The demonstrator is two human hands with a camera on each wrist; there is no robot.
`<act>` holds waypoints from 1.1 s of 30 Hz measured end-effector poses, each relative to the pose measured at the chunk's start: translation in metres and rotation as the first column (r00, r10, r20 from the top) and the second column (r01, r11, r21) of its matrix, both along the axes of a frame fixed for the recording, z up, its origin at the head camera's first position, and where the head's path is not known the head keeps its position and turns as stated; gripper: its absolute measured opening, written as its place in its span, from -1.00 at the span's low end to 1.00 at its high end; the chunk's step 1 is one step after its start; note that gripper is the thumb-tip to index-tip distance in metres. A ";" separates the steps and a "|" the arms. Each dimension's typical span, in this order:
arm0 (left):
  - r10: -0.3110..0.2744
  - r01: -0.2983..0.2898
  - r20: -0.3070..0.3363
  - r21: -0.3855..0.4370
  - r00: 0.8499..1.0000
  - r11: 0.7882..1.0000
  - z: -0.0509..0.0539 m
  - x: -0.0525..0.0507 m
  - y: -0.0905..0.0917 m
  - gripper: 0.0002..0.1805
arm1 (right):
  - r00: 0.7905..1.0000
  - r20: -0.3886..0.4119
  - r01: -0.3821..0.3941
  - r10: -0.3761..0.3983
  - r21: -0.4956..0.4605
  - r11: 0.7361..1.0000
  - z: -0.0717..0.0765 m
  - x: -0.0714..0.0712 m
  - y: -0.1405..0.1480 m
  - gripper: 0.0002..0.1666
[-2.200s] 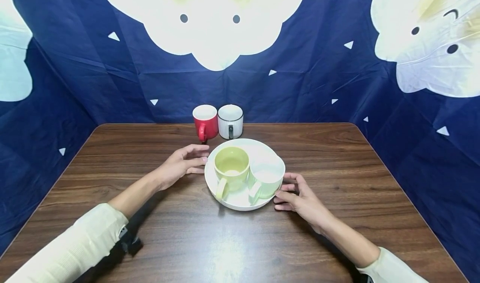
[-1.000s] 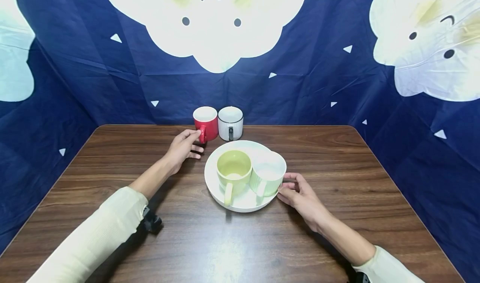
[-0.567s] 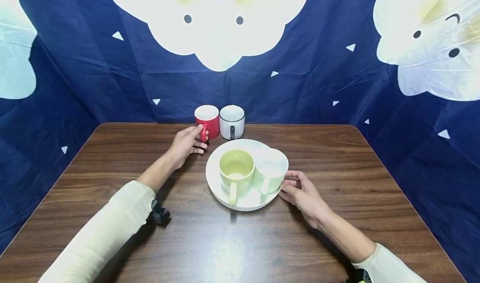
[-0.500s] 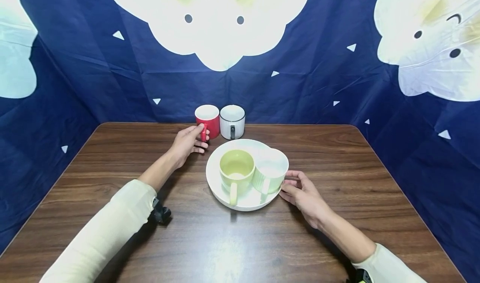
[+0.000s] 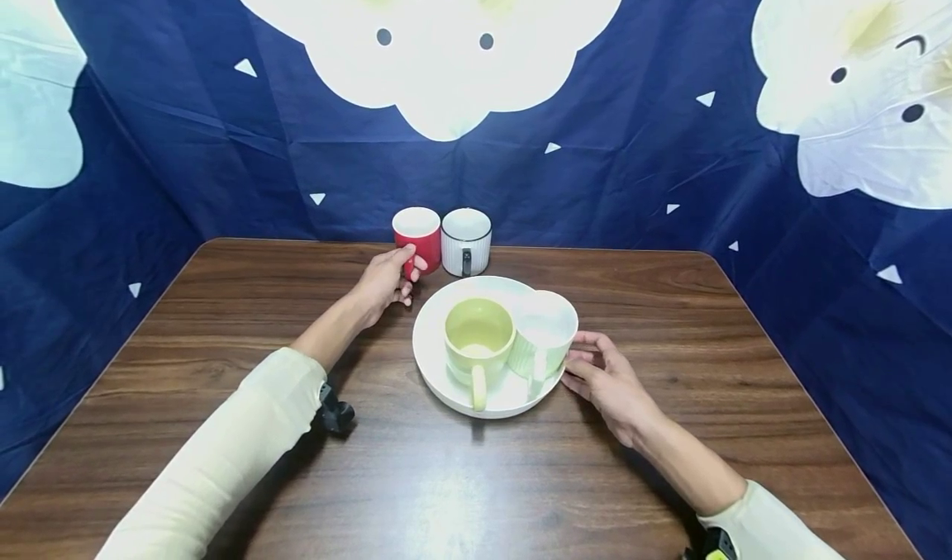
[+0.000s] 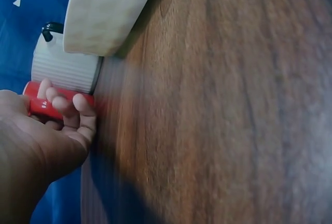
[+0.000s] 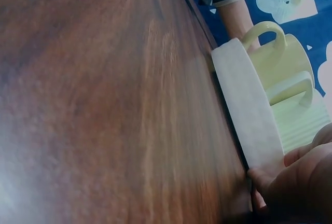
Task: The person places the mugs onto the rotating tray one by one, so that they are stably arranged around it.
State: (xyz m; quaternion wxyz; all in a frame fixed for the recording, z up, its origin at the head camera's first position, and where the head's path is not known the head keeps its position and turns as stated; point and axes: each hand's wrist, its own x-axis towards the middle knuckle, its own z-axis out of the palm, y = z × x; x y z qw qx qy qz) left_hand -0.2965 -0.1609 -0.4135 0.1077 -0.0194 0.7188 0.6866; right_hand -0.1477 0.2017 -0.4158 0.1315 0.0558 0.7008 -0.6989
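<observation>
Head view: the right hand grips the right edge of a white dish on the wooden table. Inside stand a yellow-green cup and a pale green cup, side by side. Farther back, the left hand grasps the handle of a red mug, just beside a white mug.

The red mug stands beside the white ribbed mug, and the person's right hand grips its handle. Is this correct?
Not the right hand: in the head view, the left hand grips the handle of the red mug beside the white ribbed mug.
</observation>
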 end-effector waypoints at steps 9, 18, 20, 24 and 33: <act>0.008 -0.006 0.033 -0.052 0.999 0.999 0.005 0.000 0.005 -0.51 | 1.000 0.002 -0.004 0.004 0.022 1.000 0.000 -0.010 0.004 -0.41; 0.030 -0.022 0.067 -0.107 0.997 0.994 0.011 0.002 0.010 -0.49 | 1.000 -0.003 -0.019 0.019 0.019 1.000 0.000 -0.021 0.006 -0.44; 0.036 -0.028 0.063 -0.116 0.997 0.993 0.012 0.002 0.011 -0.49 | 1.000 -0.005 -0.024 0.024 0.031 0.999 0.000 -0.024 0.007 -0.44; 0.042 -0.035 0.063 -0.108 0.997 0.994 0.013 0.002 0.012 -0.49 | 1.000 -0.008 -0.028 0.029 0.044 0.999 0.000 -0.031 0.007 -0.46; 0.045 -0.035 0.069 -0.142 0.997 0.989 0.014 0.001 0.015 -0.48 | 0.999 -0.008 -0.032 0.033 0.065 0.997 0.000 -0.039 0.009 -0.51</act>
